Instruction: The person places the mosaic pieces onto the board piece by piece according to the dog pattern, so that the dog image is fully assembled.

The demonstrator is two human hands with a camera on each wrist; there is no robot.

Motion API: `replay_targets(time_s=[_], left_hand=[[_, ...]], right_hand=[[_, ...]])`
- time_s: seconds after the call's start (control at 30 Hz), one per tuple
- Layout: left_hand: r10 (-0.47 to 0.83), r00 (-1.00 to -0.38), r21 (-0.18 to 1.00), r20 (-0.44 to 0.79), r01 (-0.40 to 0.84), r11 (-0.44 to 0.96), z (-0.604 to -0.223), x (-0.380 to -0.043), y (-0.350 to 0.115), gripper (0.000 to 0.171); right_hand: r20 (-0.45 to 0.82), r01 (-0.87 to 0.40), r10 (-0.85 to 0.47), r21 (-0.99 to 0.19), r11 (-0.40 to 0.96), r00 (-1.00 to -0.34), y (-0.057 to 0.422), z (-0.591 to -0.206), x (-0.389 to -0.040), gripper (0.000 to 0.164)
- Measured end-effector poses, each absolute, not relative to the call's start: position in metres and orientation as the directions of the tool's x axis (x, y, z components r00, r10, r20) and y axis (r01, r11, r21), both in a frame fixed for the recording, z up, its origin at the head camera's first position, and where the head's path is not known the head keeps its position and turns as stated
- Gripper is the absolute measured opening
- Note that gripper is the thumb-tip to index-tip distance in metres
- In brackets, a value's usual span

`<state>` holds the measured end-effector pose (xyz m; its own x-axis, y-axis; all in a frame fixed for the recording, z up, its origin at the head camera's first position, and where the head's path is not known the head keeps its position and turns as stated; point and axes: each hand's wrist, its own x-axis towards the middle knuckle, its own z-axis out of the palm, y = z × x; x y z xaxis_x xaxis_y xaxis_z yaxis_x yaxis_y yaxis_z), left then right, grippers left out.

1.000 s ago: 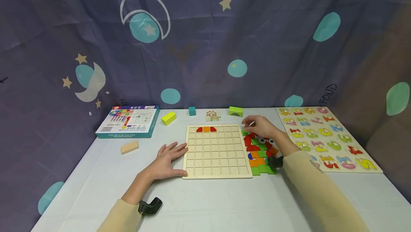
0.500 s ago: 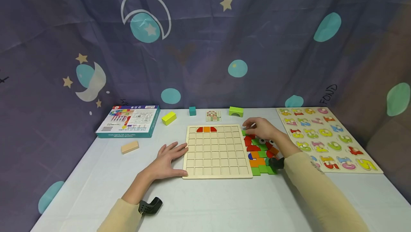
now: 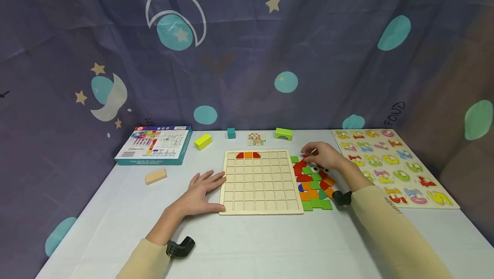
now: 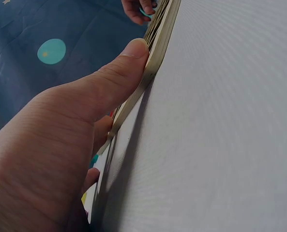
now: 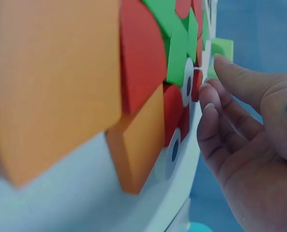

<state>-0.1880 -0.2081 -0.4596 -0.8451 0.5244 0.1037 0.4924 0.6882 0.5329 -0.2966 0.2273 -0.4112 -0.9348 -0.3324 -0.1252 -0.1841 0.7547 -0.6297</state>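
Note:
A pale wooden grid board [image 3: 256,189] lies in the middle of the table. In its top row sit two red quarter-round pieces with an orange square [image 3: 248,156] between them. My left hand [image 3: 200,193] rests along the board's left side with fingers spread, its thumb [image 4: 126,67] on the edge. Right of the board lies a cluster of flat red, green, orange and blue pieces. My right hand [image 3: 322,156] hovers at the far end of the cluster, fingers bent and thumb apart from the index finger. Its fingertips are right at a red piece [image 5: 197,84].
At the back are a small pattern card [image 3: 256,138], a green arch block [image 3: 283,134], a teal cube [image 3: 231,133] and a yellow block [image 3: 203,142]. A box [image 3: 154,146] and a plain wooden block [image 3: 156,177] lie left. A number puzzle board [image 3: 420,189] lies right.
My right hand has shifted right, away from the board's upper right corner, uncovering a green square there. The left hand and the board have stayed in place.

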Motion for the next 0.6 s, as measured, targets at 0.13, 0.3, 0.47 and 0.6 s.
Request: replay_targets(time_s=[0.13,0.3,0.47,0.6], left_hand=[[0.524,-0.846,0.533,0.102,0.491,0.689,-0.4588,-0.1879,-0.2073,0.092],[0.523,-0.847,0.533,0.097,0.488,0.691,-0.4579,-0.1879,-0.2073,0.092],[0.521,-0.848,0.533,0.098,0.487,0.692,-0.4585,-0.188,-0.2077,0.092],[0.524,-0.846,0.534,0.1,0.49,0.689,-0.459,-0.188,-0.2074,0.092]], right_hand=[[-0.136,-0.174,-0.328,-0.628,0.758,-0.935,0.2312,-0.4116,-0.296,0.025],[-0.151,-0.161,-0.322,-0.627,0.762,-0.935,0.2335,-0.412,-0.2963,0.027],[-0.155,-0.156,-0.313,-0.616,0.772,-0.937,0.2365,-0.4121,-0.298,0.028],[-0.171,-0.159,-0.317,-0.594,0.789,-0.933,0.237,-0.4124,-0.2997,0.03]])
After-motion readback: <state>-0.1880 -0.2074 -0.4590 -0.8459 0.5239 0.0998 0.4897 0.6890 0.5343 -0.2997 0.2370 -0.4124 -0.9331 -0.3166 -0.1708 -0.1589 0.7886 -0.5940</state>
